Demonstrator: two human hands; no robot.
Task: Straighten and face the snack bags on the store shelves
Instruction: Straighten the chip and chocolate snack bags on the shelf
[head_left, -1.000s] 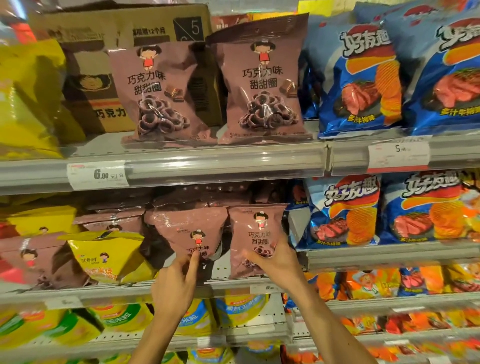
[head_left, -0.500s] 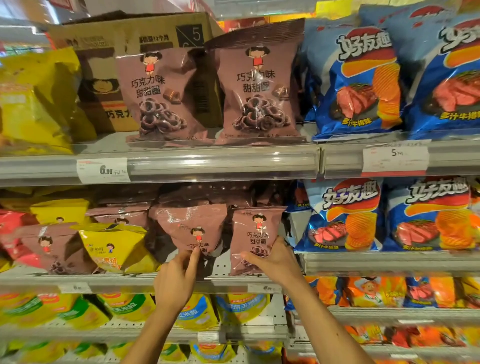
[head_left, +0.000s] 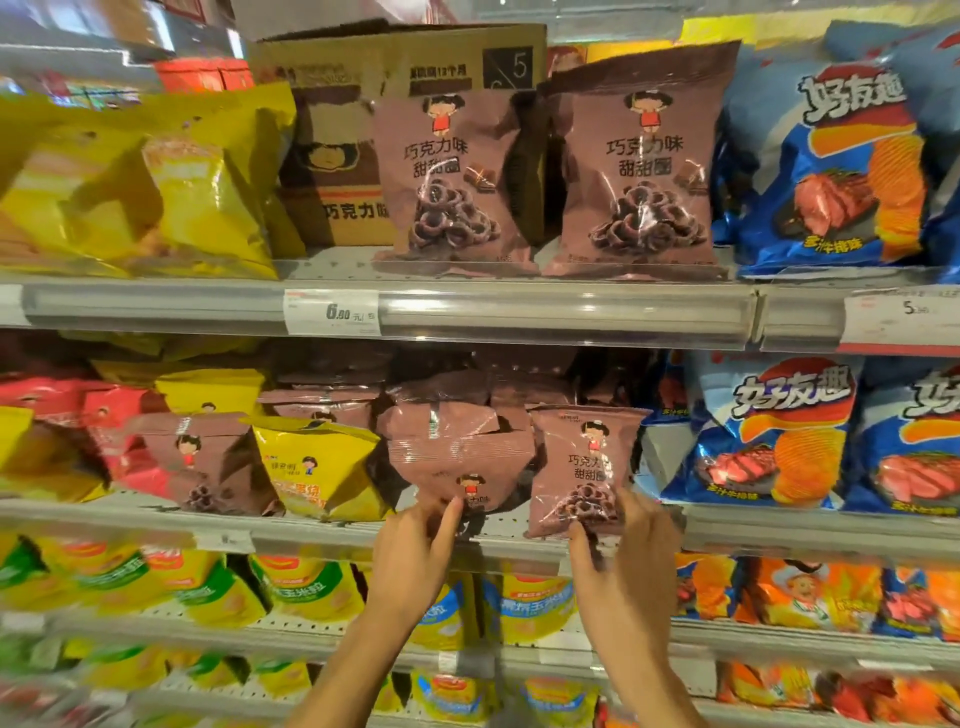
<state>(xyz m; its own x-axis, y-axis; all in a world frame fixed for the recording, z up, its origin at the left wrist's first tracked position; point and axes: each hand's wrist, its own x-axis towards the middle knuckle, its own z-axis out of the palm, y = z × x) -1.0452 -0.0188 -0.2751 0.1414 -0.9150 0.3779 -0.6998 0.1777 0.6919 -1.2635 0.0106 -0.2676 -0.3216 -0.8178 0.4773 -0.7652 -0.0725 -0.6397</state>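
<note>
While the left hand (head_left: 415, 551) pinches the lower edge of a slumped mauve-brown foil snack bag (head_left: 460, 457), the right hand (head_left: 626, 556) grips the upright matching bag (head_left: 584, 467) beside it on the grey metal shelf (head_left: 311, 535).

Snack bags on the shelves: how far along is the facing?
Done: the two brown bags on the top shelf stand upright, facing out.
In hand: on the middle shelf the right hand grips an upright brown bag; the left hand pinches the bottom of a slumped brown bag.
Left: a tilted brown bag and a yellow bag beside it sit crooked.
</note>
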